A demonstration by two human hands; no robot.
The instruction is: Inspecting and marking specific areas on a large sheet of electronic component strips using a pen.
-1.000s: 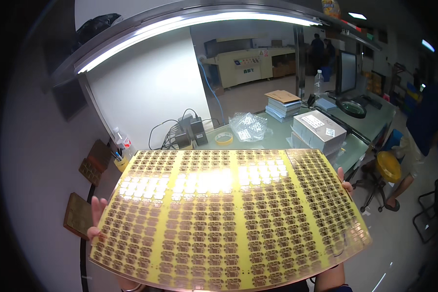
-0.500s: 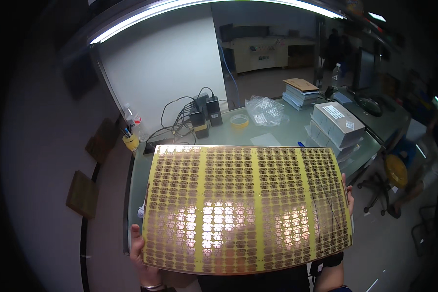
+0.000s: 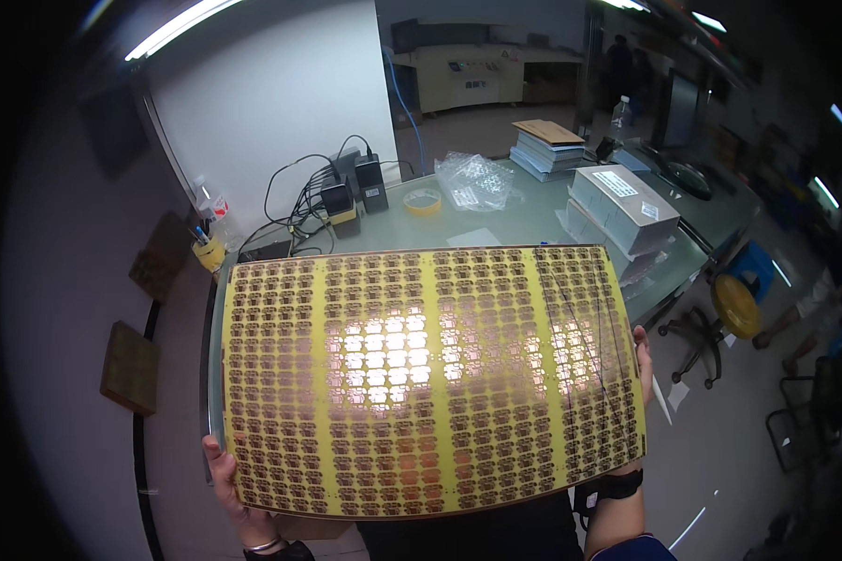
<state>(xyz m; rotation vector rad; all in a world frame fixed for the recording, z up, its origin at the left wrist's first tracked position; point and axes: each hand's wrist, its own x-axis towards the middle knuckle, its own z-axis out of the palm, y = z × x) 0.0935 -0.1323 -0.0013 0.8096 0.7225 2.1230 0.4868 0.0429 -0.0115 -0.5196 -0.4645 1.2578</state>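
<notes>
A large printed circuit board panel [image 3: 442, 374] spreads across the front of the view. Its yellow-green face carries rows of small copper-coloured patterns, and light glints off the middle. Dark thin lines slant across its right part. My left hand [image 3: 226, 477] is closed on the lower left edge, the thumb at the rim. My right hand [image 3: 643, 360] grips the right edge; most of its fingers are hidden behind the panel. Beside the right hand a slender white pointed thing [image 3: 662, 402] sticks out; whether the hand holds it I cannot tell.
Beyond the panel is a glass-topped table [image 3: 393, 227] with black power adapters [image 3: 370, 182], cables, a yellow tape roll [image 3: 422, 203], clear plastic wrap [image 3: 477, 180], a stack of boards [image 3: 546, 150] and a grey box [image 3: 625, 208]. A yellow-seated stool [image 3: 735, 306] stands right.
The panel sits further left and a little higher in view, still between both hands. Its bright reflections have shifted. The background has moved left and up too. The white pointed thing now shows.
</notes>
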